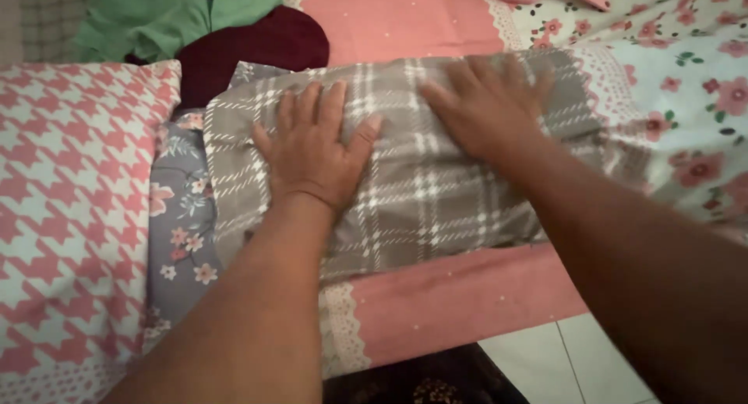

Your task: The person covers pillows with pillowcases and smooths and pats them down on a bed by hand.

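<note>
both hands lie flat with fingers spread, gripping nothing: the left hand (312, 151) and the right hand (487, 108), a bit blurred, press on a grey plaid pillow (421, 201). it lies on a pink bedsheet (460, 299), beside a pink houndstooth pillow (70, 209) and over a grey floral cloth (183, 232).

Left hand (312, 151): palm down, fingers spread, thumb angled outward. Right hand (485, 108): palm down, fingers extended (slightly motion-blurred). Both forearms extend forward from the lower frame edge, converging slightly.
</note>
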